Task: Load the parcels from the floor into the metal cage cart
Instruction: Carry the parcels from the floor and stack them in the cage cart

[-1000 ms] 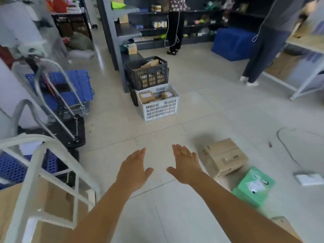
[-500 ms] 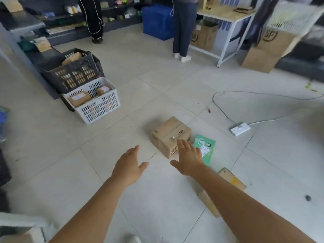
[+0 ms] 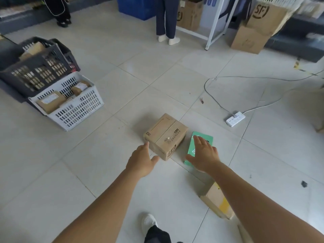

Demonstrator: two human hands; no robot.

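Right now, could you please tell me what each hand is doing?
Left hand: open, holding nothing, fingers at the cardboard box.
Right hand: open, holding nothing, over the green parcel.

We see a white crate (image 3: 77,109) beside a dark crate (image 3: 37,67), a white power strip (image 3: 235,118) with its cord, two people standing by a white table leg (image 3: 213,30)

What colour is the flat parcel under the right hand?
Green flat parcel, partly covered by the right hand; head view.

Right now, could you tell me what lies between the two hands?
In the head view, the brown cardboard box sits between the left hand and right hand; neither holds it.
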